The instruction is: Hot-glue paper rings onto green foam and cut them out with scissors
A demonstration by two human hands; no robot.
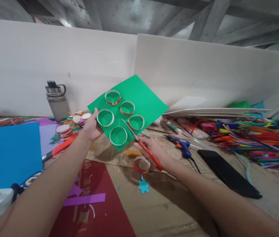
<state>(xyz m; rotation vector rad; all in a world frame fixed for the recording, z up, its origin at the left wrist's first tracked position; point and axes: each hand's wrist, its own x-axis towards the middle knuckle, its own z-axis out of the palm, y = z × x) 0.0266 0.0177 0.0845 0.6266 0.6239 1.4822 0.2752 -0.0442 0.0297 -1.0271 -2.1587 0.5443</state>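
My left hand grips the left edge of a green sheet, raised and tilted above the table. Several thin paper rings, white inside with red and gold outsides, stand on the sheet; one ring sits close to its near corner. Red-handled scissors are in my right hand, their blades lying over the sheet's lower right part beside a ring. Below that hand is another red ring, and under it a turquoise flower-shaped cutout.
A blue sheet and an orange cutter lie left, near a grey bottle. To the right are a glue gun, a glue stick, a black phone and colourful pipe cleaners. White boards stand behind.
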